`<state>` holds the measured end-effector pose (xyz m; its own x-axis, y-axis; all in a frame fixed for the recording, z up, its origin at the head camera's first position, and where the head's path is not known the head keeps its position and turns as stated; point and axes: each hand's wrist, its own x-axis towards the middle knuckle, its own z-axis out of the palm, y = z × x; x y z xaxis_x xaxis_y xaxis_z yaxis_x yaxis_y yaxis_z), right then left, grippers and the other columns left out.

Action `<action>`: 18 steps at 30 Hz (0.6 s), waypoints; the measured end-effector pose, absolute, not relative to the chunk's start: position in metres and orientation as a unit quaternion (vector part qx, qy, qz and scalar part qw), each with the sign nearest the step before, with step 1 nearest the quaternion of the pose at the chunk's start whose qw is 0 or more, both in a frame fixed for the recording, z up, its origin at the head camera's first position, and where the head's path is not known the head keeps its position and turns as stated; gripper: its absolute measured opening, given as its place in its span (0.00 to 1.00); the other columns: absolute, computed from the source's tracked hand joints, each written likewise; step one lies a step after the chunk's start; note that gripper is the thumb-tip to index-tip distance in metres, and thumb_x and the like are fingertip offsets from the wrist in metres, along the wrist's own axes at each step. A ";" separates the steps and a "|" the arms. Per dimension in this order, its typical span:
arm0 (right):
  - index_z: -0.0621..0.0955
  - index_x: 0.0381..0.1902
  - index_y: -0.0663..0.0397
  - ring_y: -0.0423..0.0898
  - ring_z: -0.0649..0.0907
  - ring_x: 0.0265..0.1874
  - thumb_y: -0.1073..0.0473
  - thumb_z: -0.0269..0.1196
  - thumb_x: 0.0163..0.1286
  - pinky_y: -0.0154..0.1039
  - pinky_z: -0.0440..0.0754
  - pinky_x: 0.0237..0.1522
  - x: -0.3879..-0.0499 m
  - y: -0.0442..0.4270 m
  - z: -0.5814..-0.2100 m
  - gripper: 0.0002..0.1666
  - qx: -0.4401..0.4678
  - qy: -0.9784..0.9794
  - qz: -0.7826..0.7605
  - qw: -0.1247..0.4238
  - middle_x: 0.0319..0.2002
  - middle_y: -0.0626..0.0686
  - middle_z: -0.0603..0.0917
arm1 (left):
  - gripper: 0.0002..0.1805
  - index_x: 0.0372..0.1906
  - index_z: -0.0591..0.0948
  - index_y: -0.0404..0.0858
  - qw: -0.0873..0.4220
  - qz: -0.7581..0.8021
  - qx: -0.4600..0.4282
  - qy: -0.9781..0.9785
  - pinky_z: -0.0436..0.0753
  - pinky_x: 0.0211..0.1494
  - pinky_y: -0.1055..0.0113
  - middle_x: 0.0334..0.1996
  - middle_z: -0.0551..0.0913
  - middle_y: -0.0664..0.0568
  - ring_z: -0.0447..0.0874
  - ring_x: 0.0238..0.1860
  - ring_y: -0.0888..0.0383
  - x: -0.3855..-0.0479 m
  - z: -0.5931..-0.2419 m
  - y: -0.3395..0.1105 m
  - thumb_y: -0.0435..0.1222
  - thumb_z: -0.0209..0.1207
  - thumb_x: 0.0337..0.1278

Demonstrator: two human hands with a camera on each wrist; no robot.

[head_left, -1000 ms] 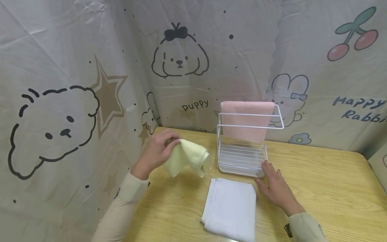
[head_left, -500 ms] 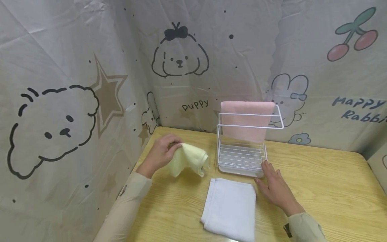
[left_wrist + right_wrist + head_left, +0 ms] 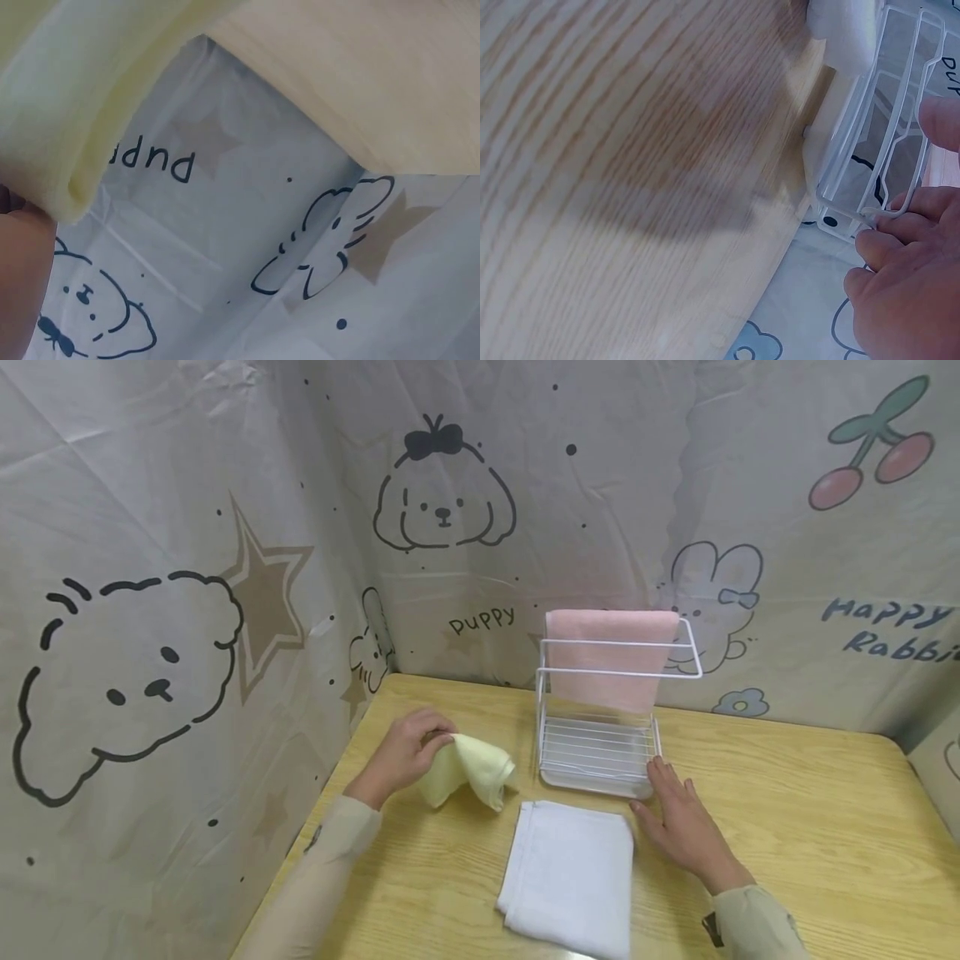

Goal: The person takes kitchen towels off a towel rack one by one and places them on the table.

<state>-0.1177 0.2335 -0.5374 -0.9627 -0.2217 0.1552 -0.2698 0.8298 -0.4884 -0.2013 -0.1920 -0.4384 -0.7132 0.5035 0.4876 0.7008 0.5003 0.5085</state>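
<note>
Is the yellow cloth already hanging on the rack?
No, the left hand pinches the yellow cloth beside the rack, where the pink cloth hangs.

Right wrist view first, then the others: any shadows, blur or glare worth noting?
Right wrist: a broad, soft-edged shadow darkens part of the table. Left wrist: the yellow cloth looms large at upper left, its surface looking soft. Head: fairly even light, mostly clear, with a small bright patch at the bottom edge beside the white cloth.
</note>
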 end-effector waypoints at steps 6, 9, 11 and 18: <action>0.56 0.74 0.76 0.71 0.56 0.73 0.49 0.56 0.78 0.68 0.48 0.71 -0.119 0.234 -0.538 0.43 0.128 -0.957 0.255 0.041 0.74 0.73 0.54 | 0.04 0.37 0.85 0.35 0.134 -0.353 -0.354 -0.856 0.85 0.46 0.61 0.38 0.85 0.50 0.84 0.42 0.55 -0.196 -0.444 -0.194 0.25 0.65 0.61; 0.56 0.74 0.76 0.70 0.56 0.73 0.49 0.56 0.78 0.67 0.48 0.72 -0.119 0.235 -0.538 0.43 0.127 -0.958 0.254 0.041 0.74 0.73 0.54 | 0.03 0.37 0.85 0.36 0.128 -0.355 -0.352 -0.857 0.85 0.45 0.63 0.38 0.85 0.51 0.83 0.41 0.56 -0.193 -0.445 -0.195 0.26 0.65 0.61; 0.56 0.74 0.76 0.70 0.56 0.73 0.49 0.56 0.78 0.67 0.47 0.72 -0.120 0.235 -0.538 0.43 0.127 -0.958 0.255 0.041 0.74 0.73 0.53 | 0.04 0.37 0.85 0.35 0.129 -0.355 -0.350 -0.857 0.85 0.45 0.64 0.38 0.85 0.51 0.83 0.41 0.56 -0.191 -0.445 -0.195 0.25 0.65 0.61; 0.57 0.73 0.77 0.71 0.57 0.72 0.49 0.57 0.77 0.68 0.49 0.71 -0.119 0.235 -0.539 0.43 0.129 -0.957 0.255 0.045 0.74 0.74 0.54 | 0.05 0.37 0.85 0.36 0.143 -0.345 -0.368 -0.852 0.85 0.46 0.66 0.38 0.85 0.52 0.83 0.41 0.57 -0.184 -0.447 -0.197 0.25 0.67 0.59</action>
<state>-0.1192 0.2350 -0.5392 -0.9626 -0.2249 0.1512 -0.2703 0.8366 -0.4764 -0.1840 -0.1970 -0.4474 -0.6884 0.5279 0.4974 0.7252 0.4915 0.4822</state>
